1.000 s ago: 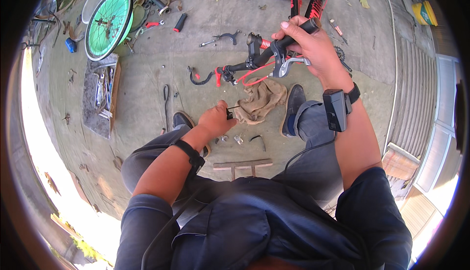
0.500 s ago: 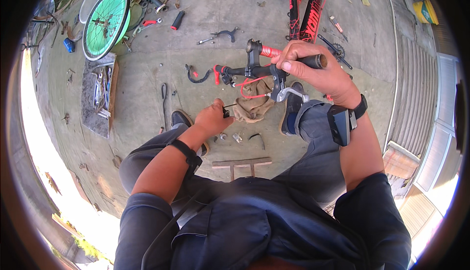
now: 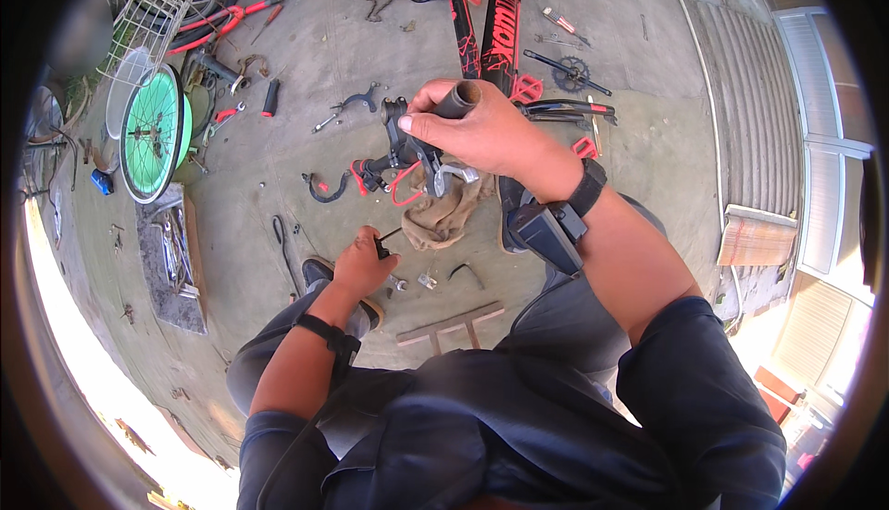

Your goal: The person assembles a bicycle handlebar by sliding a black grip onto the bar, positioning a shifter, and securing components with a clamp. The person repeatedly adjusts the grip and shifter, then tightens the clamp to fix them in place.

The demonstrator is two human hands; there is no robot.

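Note:
My right hand (image 3: 505,135) is closed around a bicycle handlebar (image 3: 458,100), whose bare tube end points up toward me. A silver brake lever (image 3: 454,175) and a red cable (image 3: 400,184) hang below that grip. My left hand (image 3: 359,265) is closed on a small black-handled tool (image 3: 381,249) with a thin dark shaft, its exact kind unclear. The shaft points at a crumpled brown cloth (image 3: 440,223) on the ground beneath the handlebar. Close to my left hand lie a wrench (image 3: 397,282), a small shiny part (image 3: 427,280) and a bent black piece (image 3: 469,274).
Ahead lies a black-and-red bicycle frame (image 3: 501,38), with a crankset (image 3: 572,73) to its right. At the left are a green-disc wheel (image 3: 153,135) and a tray (image 3: 197,311) of wrenches. A wooden piece (image 3: 451,323) lies between my legs.
My right hand has swung leftward and tipped the handlebar, so its end now faces up more. My left hand still grips the small tool. The whole view has shifted.

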